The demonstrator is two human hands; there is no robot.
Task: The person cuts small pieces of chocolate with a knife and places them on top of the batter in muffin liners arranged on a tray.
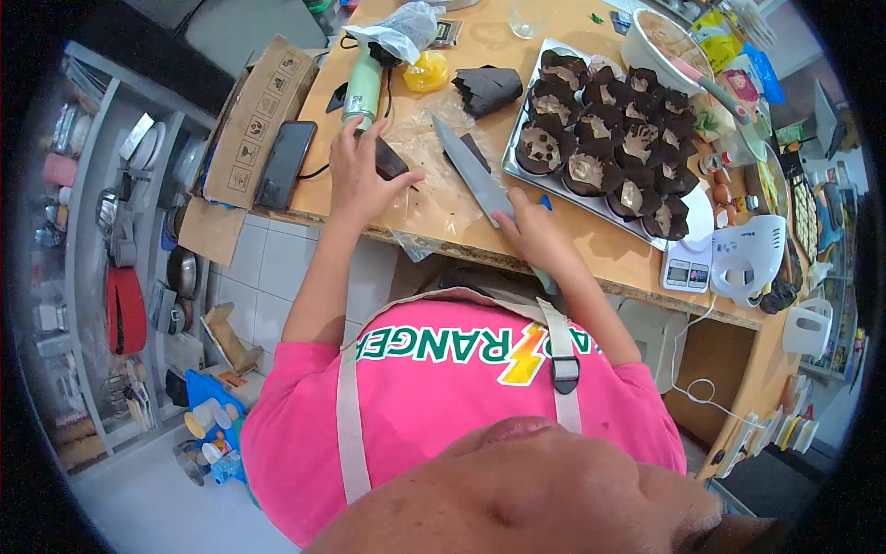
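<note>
My left hand (363, 185) has its thumb and fingers around a dark chocolate-like block (389, 159) on a crinkled translucent sheet (425, 208). My right hand (531, 231) grips a large knife (468, 162), whose blade lies slanted over the sheet, beside another dark piece partly under it. To the right sits a metal tray (513, 148) of muffins (586, 170) in dark paper cups. Behind my hands are a green cylinder (362, 92) topped with a plastic bag, a yellow pouch (426, 72) and a crumpled dark wrapper (486, 90).
A phone (284, 164) and an open cardboard box (249, 120) are at the table's left. A white bowl (664, 51), eggs (724, 196), a scale (685, 268) and a white hand mixer (746, 258) stand at the right. Shelving (111, 231) runs along the left side.
</note>
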